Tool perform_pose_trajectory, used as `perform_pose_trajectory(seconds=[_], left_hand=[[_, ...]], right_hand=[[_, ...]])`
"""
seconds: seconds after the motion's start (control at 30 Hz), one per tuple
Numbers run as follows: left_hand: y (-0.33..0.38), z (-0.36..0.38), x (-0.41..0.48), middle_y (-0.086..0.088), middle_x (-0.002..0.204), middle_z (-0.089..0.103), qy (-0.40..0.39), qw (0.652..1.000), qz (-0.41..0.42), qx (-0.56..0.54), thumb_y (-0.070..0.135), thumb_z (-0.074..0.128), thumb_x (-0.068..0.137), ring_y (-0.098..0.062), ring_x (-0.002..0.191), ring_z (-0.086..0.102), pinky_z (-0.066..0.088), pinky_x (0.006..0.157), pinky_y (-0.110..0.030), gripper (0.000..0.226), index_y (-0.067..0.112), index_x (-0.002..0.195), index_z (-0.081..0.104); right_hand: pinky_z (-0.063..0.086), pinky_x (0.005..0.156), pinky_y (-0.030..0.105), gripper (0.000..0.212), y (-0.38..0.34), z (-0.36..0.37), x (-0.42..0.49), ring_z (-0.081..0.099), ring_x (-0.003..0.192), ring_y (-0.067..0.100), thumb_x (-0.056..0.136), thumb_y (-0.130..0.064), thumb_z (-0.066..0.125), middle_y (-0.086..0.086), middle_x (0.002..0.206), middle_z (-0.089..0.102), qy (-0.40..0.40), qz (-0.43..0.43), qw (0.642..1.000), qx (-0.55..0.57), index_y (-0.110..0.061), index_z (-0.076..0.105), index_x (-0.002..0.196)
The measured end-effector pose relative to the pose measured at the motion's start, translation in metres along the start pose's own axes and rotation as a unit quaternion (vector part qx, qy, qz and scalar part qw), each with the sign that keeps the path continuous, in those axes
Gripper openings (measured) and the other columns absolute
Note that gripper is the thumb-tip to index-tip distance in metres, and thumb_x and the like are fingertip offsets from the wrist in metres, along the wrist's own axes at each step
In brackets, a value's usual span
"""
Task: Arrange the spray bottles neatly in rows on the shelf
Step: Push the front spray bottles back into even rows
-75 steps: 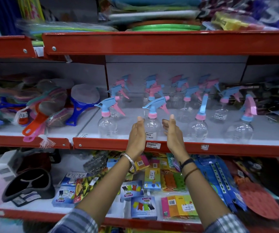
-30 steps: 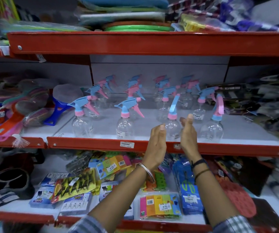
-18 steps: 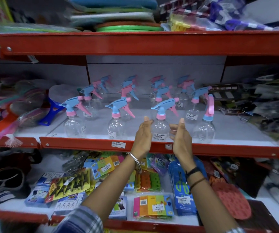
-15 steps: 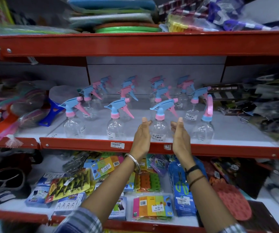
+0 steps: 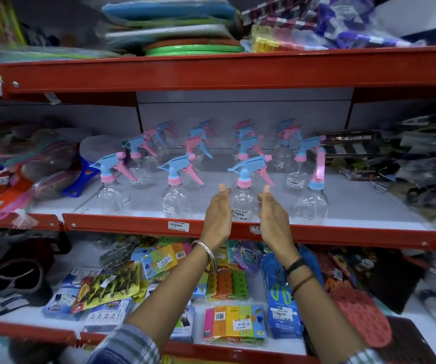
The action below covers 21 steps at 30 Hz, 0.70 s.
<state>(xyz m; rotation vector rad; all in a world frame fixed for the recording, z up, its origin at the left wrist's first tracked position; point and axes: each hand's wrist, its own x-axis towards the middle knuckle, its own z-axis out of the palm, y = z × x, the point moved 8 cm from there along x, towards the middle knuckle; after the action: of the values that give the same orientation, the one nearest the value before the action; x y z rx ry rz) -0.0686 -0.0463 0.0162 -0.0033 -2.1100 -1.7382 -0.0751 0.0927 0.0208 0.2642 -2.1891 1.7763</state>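
Hands flat, uncurled | left hand [image 5: 218,215] and right hand [image 5: 273,218] flank front-row spray bottle [image 5: 244,198] | contact unclear

Clear plastic, painted metal

Spray bottles [image 5: 243,203] are glossy transparent plastic with smooth matt blue-pink trigger heads; the shelf [image 5: 133,225] edge is smooth red-painted metal.

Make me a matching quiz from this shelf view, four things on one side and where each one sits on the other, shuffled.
Things:
1. third front-row spray bottle
2. rightmost front-row spray bottle
3. green discs
4. metal bangle

Places:
A. top shelf
B. left wrist
C. between the left hand and right hand
D. just right of the right hand

Pairs: 1-C, 2-D, 3-A, 4-B
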Motion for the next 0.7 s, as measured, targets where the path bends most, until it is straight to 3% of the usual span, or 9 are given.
perform_pose_trajectory(seconds=[0.07,0.13,0.23,0.33,0.43,0.5,0.6,0.7], left_hand=[[0.014,-0.004,-0.014,0.016,0.110,0.047,0.074,0.995,0.062,0.011,0.050,0.019,0.095,0.005,0.103,0.046,0.033,0.098,-0.025,0.043,0.023,0.108,0.050],[0.028,0.000,-0.032,0.011,0.105,0.046,0.121,0.982,0.148,0.011,0.043,0.022,0.095,0.000,0.106,0.045,0.034,0.099,-0.022,0.040,0.019,0.107,0.051],[0.031,0.043,-0.049,0.003,0.110,0.051,0.006,0.982,0.186,0.019,0.044,0.022,0.092,-0.007,0.109,0.048,0.038,0.099,-0.025,0.043,0.020,0.112,0.051],[0.024,0.096,-0.060,0.002,0.121,0.049,-0.122,0.983,0.131,0.028,0.045,0.019,0.093,-0.006,0.114,0.046,0.037,0.105,-0.031,0.049,0.019,0.122,0.048],[0.026,0.122,-0.058,0.007,0.122,0.041,-0.147,0.986,0.077,0.020,0.039,0.018,0.098,-0.004,0.114,0.040,0.029,0.108,-0.025,0.046,0.017,0.129,0.043],[0.034,0.131,-0.053,0.006,0.120,0.038,-0.137,0.989,0.057,0.009,0.038,0.018,0.098,-0.003,0.110,0.038,0.027,0.104,-0.021,0.047,0.014,0.128,0.044],[0.041,0.141,-0.050,0.003,0.118,0.038,-0.129,0.991,0.037,-0.006,0.042,0.016,0.097,-0.006,0.104,0.039,0.025,0.096,-0.020,0.041,0.021,0.115,0.045],[0.043,0.146,-0.043,-0.004,0.116,0.044,-0.127,0.991,0.029,-0.012,0.046,0.014,0.096,-0.011,0.105,0.041,0.026,0.098,-0.024,0.036,0.025,0.100,0.044]], right_hand=[[0.050,0.076,0.028,0.068,-0.002,-0.011,-0.003,0.062,0.103,0.030,0.094,-0.056,0.022,0.020,0.103,0.065,0.037,-0.038,0.999,0.008,0.001,0.058,0.102],[0.050,0.083,0.038,0.058,-0.007,-0.034,-0.011,0.062,0.098,0.024,0.092,-0.055,0.025,0.007,0.095,0.064,0.110,-0.103,0.988,0.031,-0.010,0.062,0.096],[0.048,0.079,0.043,0.039,-0.007,-0.083,-0.022,0.060,0.090,0.017,0.094,-0.039,0.028,0.002,0.093,0.062,0.244,-0.169,0.952,0.073,-0.021,0.062,0.091],[0.045,0.083,0.041,0.037,0.010,-0.124,-0.014,0.055,0.094,0.016,0.093,-0.044,0.026,0.004,0.101,0.060,0.316,-0.114,0.936,0.106,-0.028,0.059,0.092],[0.038,0.094,0.031,0.061,0.036,-0.134,0.013,0.051,0.116,0.019,0.093,-0.055,0.019,0.008,0.128,0.056,0.248,0.012,0.965,0.083,-0.014,0.057,0.117],[0.035,0.103,0.035,0.077,0.047,-0.130,0.028,0.047,0.126,0.022,0.089,-0.065,0.013,0.009,0.138,0.052,0.158,0.064,0.984,0.055,-0.012,0.053,0.128],[0.034,0.110,0.047,0.093,0.048,-0.123,0.033,0.050,0.125,0.026,0.079,-0.078,0.008,0.011,0.135,0.056,0.085,0.094,0.992,0.019,-0.014,0.058,0.124],[0.040,0.105,0.049,0.099,0.044,-0.131,0.026,0.056,0.114,0.027,0.074,-0.082,0.007,0.013,0.124,0.063,0.100,0.082,0.992,0.014,-0.012,0.063,0.116]])
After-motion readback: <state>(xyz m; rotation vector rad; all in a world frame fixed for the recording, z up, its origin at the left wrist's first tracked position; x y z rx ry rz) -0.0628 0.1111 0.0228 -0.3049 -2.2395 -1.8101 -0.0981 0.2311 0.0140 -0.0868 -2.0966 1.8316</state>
